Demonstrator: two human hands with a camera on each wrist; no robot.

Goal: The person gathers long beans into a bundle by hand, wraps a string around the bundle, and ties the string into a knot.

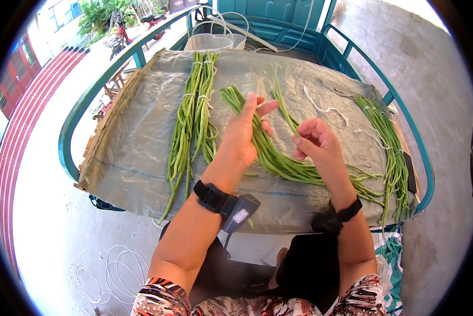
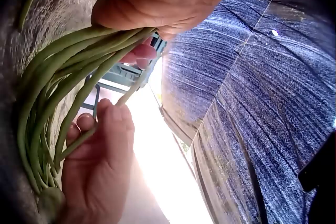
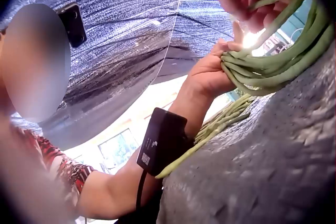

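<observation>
My left hand [image 1: 240,138] grips a loose bunch of green yardlong beans [image 1: 278,163] near one end, thumb along the top. The rest of the bunch curves to the right and spreads on the plastic sheet [image 1: 141,131]. With thumb and fingertips, my right hand [image 1: 320,141] pinches a yardlong bean [image 1: 285,108] whose end points up and away, beside the bunch. Up close in the left wrist view, the right hand [image 2: 100,166] sits under the bunch [image 2: 58,87]. The right wrist view shows the left hand [image 3: 210,77] wrapped at the bean ends.
Two tied bundles of beans [image 1: 186,118] lie to the left, and another tied bundle [image 1: 386,137] lies at the right edge. Pale strings [image 1: 326,109] are scattered behind the right hand. Teal rails [image 1: 102,87] border the cart bed, with a clear plastic container [image 1: 210,41] behind.
</observation>
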